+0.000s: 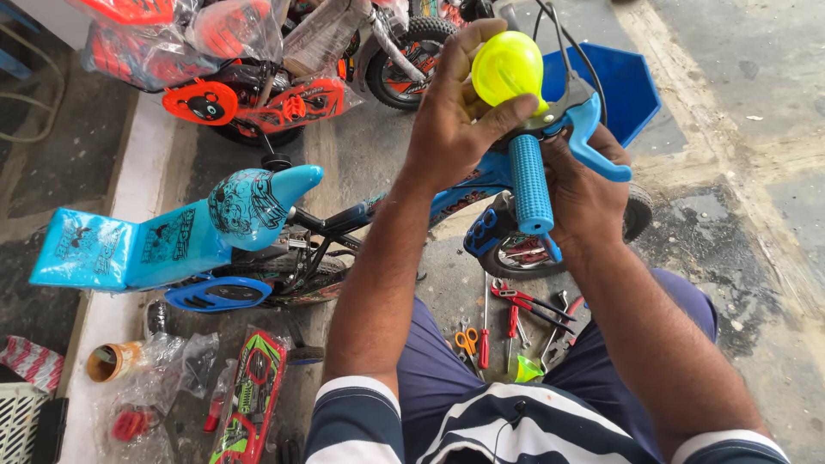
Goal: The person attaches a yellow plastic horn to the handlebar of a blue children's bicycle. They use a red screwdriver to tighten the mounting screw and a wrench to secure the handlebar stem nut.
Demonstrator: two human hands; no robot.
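The yellow bell was pinched by the left hand, its grip closed around the dome to steady it. The blue handlebar grip was clasped from behind by the right hand, bracing the bar.

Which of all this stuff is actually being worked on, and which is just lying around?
In hand:
left hand on yellow bell
right hand by blue handlebar grip
blue brake lever

Lying about:
pliers and scissors on floor
orange bicycle
blue tray
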